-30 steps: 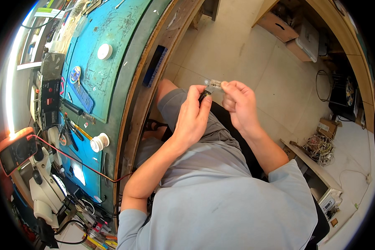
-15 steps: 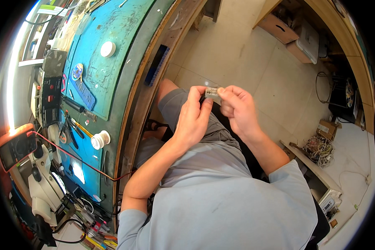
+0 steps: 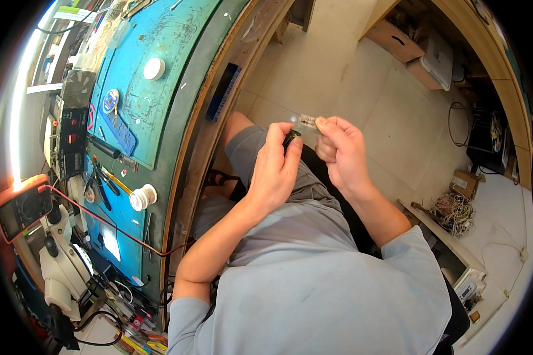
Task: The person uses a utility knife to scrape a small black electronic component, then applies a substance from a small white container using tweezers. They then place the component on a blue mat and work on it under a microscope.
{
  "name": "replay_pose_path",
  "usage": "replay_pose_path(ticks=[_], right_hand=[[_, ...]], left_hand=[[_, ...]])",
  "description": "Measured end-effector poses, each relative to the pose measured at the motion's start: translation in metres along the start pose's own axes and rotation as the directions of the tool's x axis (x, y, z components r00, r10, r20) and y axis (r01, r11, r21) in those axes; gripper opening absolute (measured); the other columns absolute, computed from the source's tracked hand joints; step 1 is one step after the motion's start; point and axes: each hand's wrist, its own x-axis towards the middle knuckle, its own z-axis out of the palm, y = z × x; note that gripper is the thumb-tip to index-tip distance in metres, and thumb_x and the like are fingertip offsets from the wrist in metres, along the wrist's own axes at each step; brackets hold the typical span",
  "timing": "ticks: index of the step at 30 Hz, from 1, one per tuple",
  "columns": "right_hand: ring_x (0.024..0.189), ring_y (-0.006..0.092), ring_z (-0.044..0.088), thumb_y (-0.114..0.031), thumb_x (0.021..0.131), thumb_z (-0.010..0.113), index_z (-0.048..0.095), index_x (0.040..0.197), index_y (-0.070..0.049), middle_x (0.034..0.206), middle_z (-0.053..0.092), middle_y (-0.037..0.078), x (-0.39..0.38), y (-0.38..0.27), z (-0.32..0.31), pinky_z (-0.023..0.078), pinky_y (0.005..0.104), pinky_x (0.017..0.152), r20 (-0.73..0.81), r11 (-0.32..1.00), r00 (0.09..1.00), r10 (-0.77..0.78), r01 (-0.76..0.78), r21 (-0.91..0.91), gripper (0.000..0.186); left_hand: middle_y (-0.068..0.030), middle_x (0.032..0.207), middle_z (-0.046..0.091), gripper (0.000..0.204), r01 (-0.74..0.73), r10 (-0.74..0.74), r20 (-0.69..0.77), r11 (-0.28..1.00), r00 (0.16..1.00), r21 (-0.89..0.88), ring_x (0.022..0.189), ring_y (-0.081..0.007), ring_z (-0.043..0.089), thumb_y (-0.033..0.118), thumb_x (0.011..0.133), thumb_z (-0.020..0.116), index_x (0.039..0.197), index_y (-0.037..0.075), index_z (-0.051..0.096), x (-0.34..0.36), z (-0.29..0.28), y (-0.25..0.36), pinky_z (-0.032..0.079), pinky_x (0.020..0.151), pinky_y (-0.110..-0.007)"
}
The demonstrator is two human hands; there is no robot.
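Observation:
In front of my lap, my right hand [image 3: 344,152] pinches one end of a thin, silvery double-edged razor blade [image 3: 307,120] between thumb and forefinger. The blade's slotted middle shows, and it points toward my left hand [image 3: 272,168]. That hand is closed around a small black piece [image 3: 291,138], which sticks out between thumb and forefinger. Most of this piece is hidden by the fingers, so its kind is unclear. A small gap separates the blade from the black piece.
At my left runs a workbench with a blue mat [image 3: 177,29]. On it lie a white round lid [image 3: 154,69], a blue ruler [image 3: 119,130], pliers [image 3: 102,190] and a white spool [image 3: 143,197]. A multimeter [image 3: 23,207] and microscope [image 3: 59,278] stand farther left.
The right hand's blade has moved up and slightly right, away from the left fingertips. More of the black piece in my left hand now shows.

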Motion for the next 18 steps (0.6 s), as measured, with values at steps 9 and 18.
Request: replay_pose_path(ticks=[9,18], right_hand=[[0.050,0.0020,0.026,-0.016,0.102,0.068,0.059,0.080,-0.009,0.061,0.040,-0.010,-0.001,-0.004,-0.005,0.021,0.0249,0.047,0.044,0.999,0.999,-0.020,0.022,-0.035,0.024],[0.051,0.0011,0.029,-0.016,0.100,0.070,0.061,0.083,-0.008,0.062,0.043,-0.010,-0.011,0.007,-0.006,0.021,0.0244,0.048,0.109,0.995,0.993,0.054,-0.045,-0.086,0.021]], left_hand=[[-0.0032,0.088,0.060,0.022,0.177,-0.161,0.098,0.967,0.982,-0.185,0.074,-0.0089,0.053,0.012,0.107,0.058,0.124,-0.001,0.053,-0.001,-0.005,-0.004,0.045,0.064,-0.028],[-0.0042,0.091,0.060,0.025,0.164,-0.148,0.095,0.968,0.984,-0.189,0.077,-0.0113,0.054,0.014,0.109,0.054,0.129,-0.001,0.053,-0.003,-0.006,-0.002,0.046,0.069,-0.029]])
